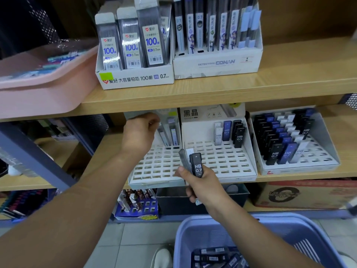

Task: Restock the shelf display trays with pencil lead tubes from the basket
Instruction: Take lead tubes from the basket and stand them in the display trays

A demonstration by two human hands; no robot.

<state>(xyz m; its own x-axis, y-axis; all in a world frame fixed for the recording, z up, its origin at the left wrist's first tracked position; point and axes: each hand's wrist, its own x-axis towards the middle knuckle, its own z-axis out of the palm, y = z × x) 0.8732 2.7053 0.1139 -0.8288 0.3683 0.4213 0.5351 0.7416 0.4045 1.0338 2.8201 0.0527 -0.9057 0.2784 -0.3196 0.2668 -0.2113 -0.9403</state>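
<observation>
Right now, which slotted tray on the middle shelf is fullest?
The rightmost tray: rows of black, blue and white tubes crowd it; the middle tray and left tray hold only a few.

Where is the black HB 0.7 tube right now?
Head view, lower centre: the right hand grips the black HB 0.7 tube upright, beside a grey tube, just in front of where the left grid tray meets the middle grid tray.

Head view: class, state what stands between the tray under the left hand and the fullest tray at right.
In the head view, a mostly empty white slotted tray stands there, a few HB 0.5 tubes at its back.
</observation>
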